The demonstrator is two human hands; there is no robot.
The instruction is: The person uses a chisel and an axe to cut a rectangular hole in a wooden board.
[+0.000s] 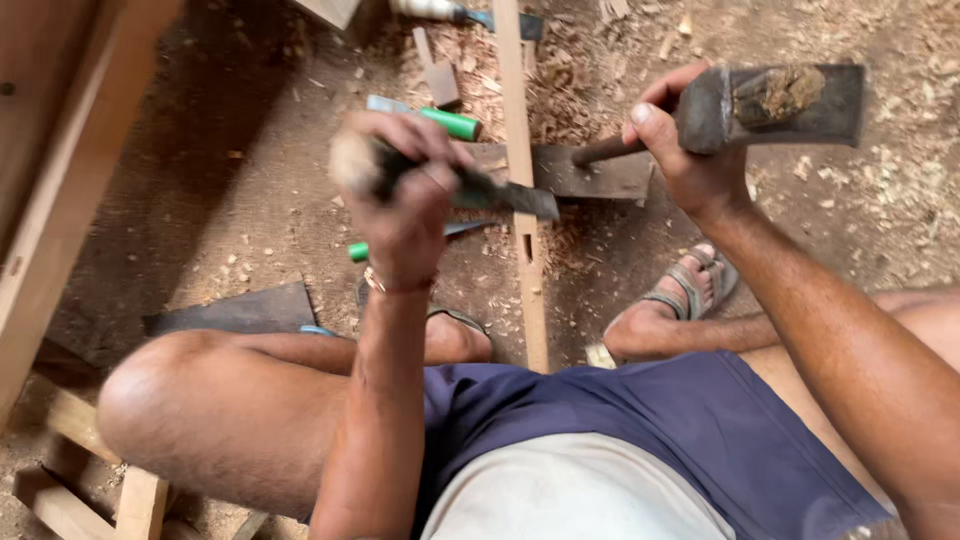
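Chisel and Axe Head Over a Wooden Strip

Chisel work fills the middle of the head view. The left hand [405, 205] is closed in a full fist around the dark handle of a flat-bladed steel chisel [470, 185], whose pale rounded butt sticks out toward the camera and whose blade points right and down toward a long narrow strip of pale wood [530, 270]. That strip lies on the dirt floor [240, 190] and runs away from the person, between the two feet; a small rectangular slot shows in it just below the chisel's blade tip. Whether the tip touches the wood cannot be told.

The right hand [690, 150] is wrapped tight around the short wooden handle of a heavy grey iron axe head [770, 105], gripped right at the head and held raised, to the right of the strip and apart from the chisel.

Beyond the left hand lie two green-handled tools [450, 122], one past the knuckles and one showing below the wrist. A dark flat board [590, 172] lies across the strip under the axe handle. Wood shavings [580, 70] are scattered over the floor. Both feet wear sandals [690, 285], and bare knees frame the strip.
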